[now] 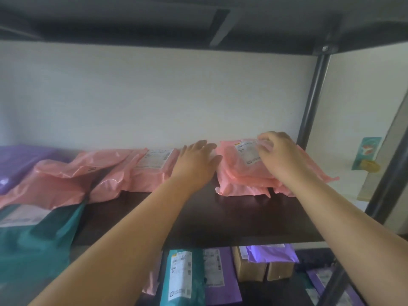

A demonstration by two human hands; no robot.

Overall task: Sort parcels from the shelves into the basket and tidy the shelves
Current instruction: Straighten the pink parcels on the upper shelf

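Our forearms (132, 228) stretch over the dark shelf (220, 217): left hand (196, 160) lies flat, released, beside the pink parcel stack (238, 182); right hand (280, 155) grasps its top parcel (245, 153).

Head cam, wide-angle; faces fwd/down at shelf (231, 217); close.

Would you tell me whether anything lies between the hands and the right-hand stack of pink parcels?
Nothing visible does: the right hand rests on the pink parcel stack, and the left hand is at its left edge.
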